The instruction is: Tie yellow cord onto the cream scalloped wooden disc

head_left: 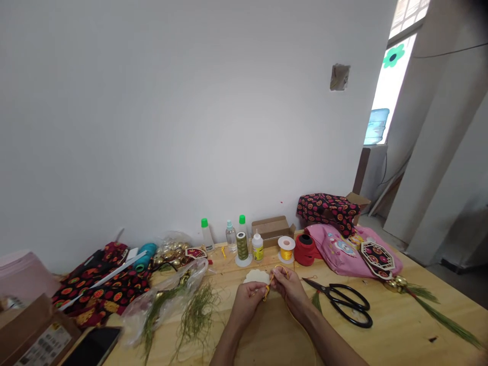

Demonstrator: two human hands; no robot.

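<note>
My left hand [247,299] and my right hand [292,287] meet over the wooden table [400,325], both pinched on a thin yellow cord [271,282]. The cord loops up between the fingertips and trails down toward me along my right forearm. A pale scalloped wooden piece [256,276] lies just behind my left hand. Black scissors [348,303] rest to the right of my right hand.
Behind stand a yellow cord spool [286,248], a red spool [306,249], an olive thread cone [242,247], glue bottles [257,246] and a cardboard box [271,227]. Green tassel strands [196,315], a plastic bag, patterned fabric [101,287] and a phone [91,346] lie left; pink fabric [343,251] lies right.
</note>
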